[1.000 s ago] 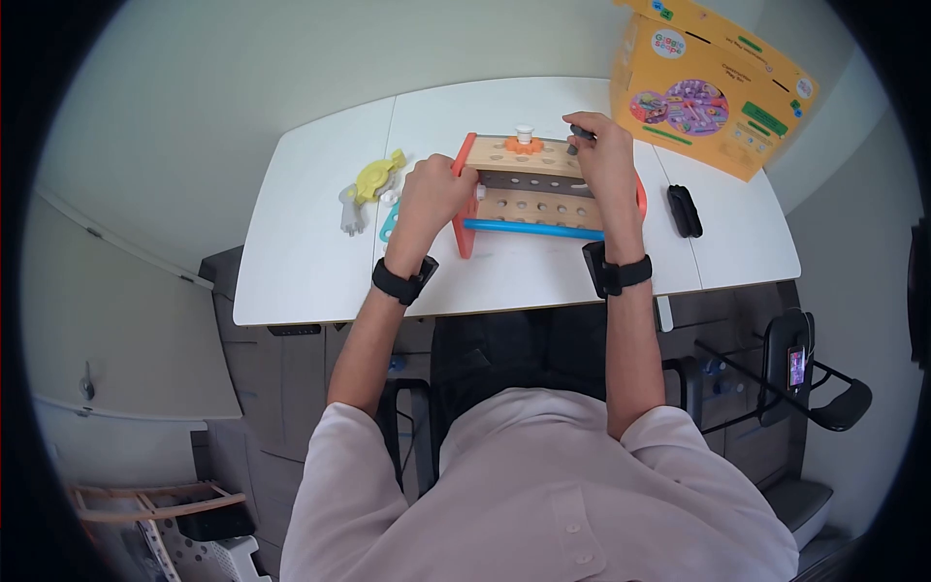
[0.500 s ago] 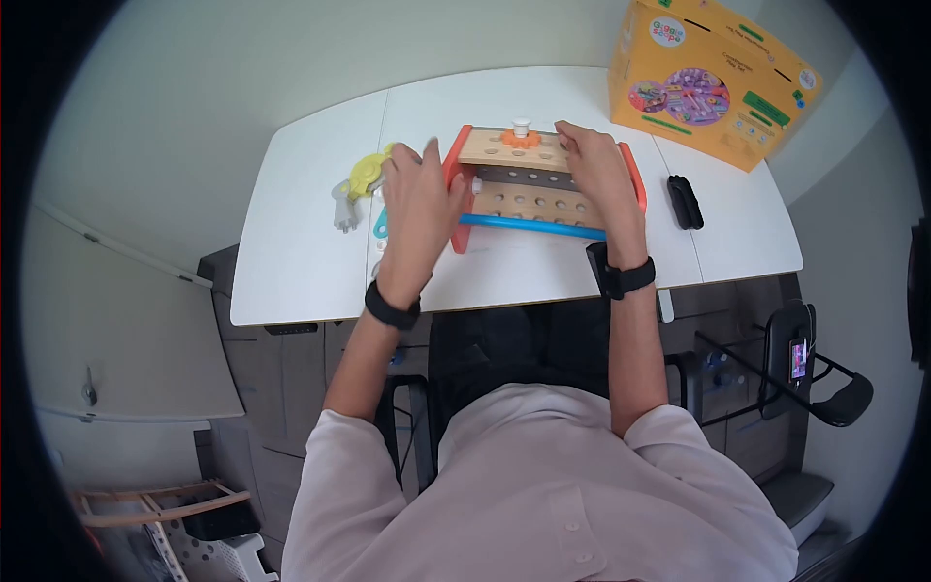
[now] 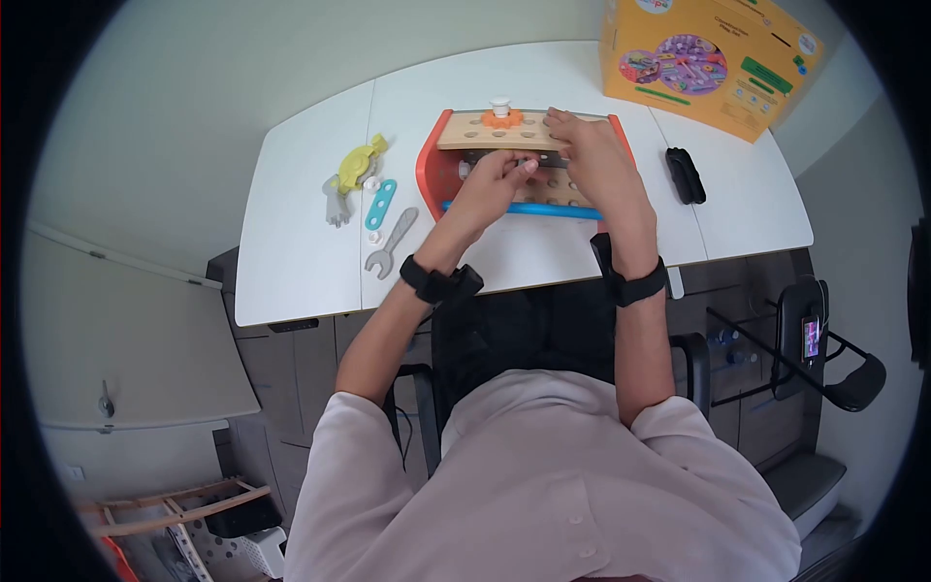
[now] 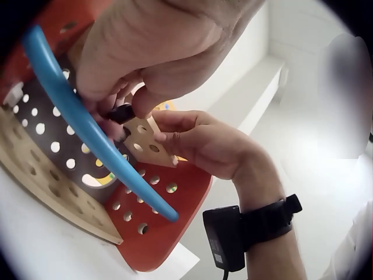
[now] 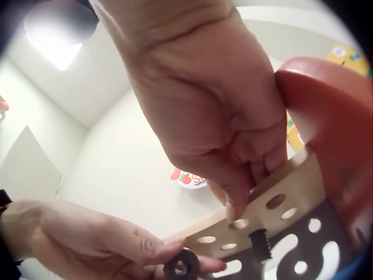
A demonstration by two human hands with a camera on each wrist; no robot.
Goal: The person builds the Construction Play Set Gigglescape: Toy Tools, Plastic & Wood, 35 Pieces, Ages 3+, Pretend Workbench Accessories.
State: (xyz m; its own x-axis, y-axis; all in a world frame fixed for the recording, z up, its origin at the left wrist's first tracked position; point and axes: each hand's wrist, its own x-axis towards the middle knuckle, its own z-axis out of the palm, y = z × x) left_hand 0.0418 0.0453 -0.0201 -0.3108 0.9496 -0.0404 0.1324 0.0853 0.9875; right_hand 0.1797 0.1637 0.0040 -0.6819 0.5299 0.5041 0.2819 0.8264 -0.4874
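A toy workbench with red side panels (image 3: 433,165), a blue front bar (image 3: 555,210) and holed boards stands on the table. My left hand (image 3: 488,192) is at its open front, thumb and fingers pinching a dark round nut (image 5: 191,260) below the upper wooden board (image 3: 467,134). My right hand (image 3: 606,170) grips that board near its right end, thumb against the holed face and fingers over the top. Beneath the board, a dark threaded bolt (image 5: 260,245) sticks out close to the nut; its head is hidden. An orange gear (image 3: 502,119) with a white knob sits on top.
Left of the workbench lie a grey wrench (image 3: 392,242), a teal holed strip (image 3: 381,205), a yellow toy piece (image 3: 357,169), a grey piece (image 3: 337,207) and small white parts. A black case (image 3: 685,177) lies on the right, and a yellow box (image 3: 713,73) stands behind it.
My left hand has left the workbench's left side, passed over the loose parts and come back to its front with the nut. My right hand stays at the upper board. The wrench is now uncovered.
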